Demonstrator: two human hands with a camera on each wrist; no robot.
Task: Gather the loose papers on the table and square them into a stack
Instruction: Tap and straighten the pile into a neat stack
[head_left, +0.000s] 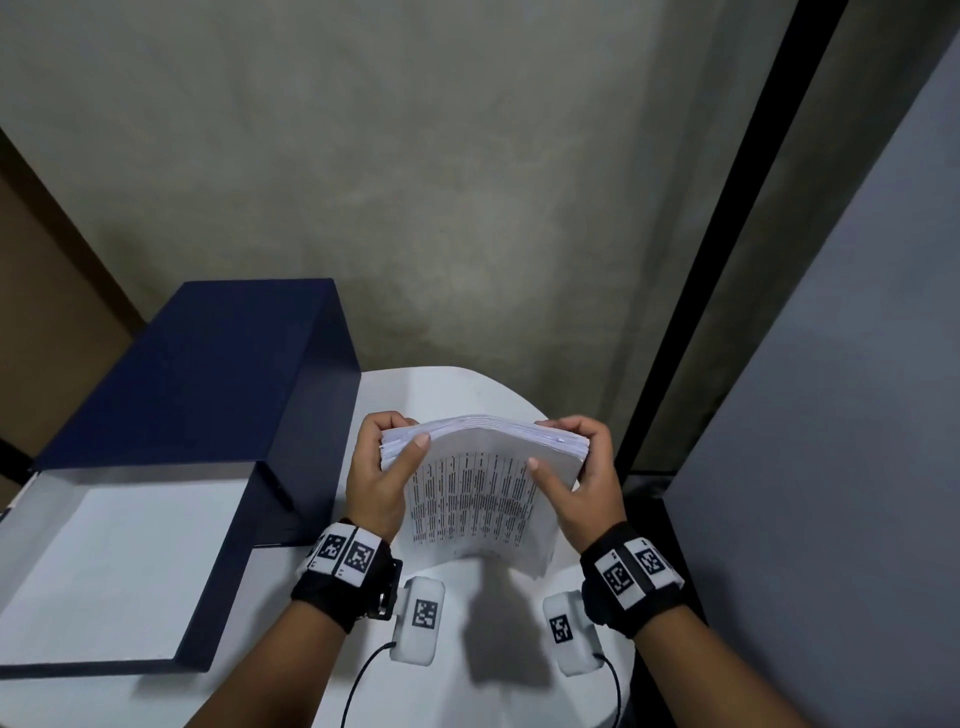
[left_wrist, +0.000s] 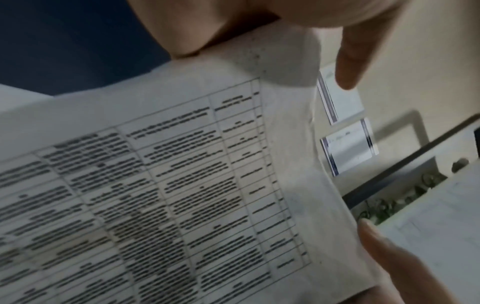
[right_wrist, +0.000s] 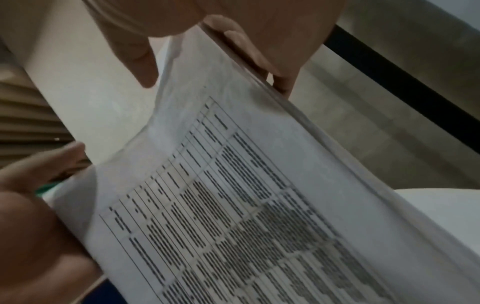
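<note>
A thick stack of printed papers stands tilted on its lower edge above the round white table, its top sheet showing a table of text. My left hand grips the stack's left edge, thumb across the front sheet. My right hand grips the right edge, thumb on the front, fingers behind. The stack bows a little between them, its upper edge fanned. In the left wrist view the printed sheet fills the frame under my left hand. In the right wrist view the papers are pinched by my right hand.
A dark blue box with an open white interior sits on the table to the left, close to my left hand. A concrete wall rises behind the table. A grey panel with a black frame stands at the right.
</note>
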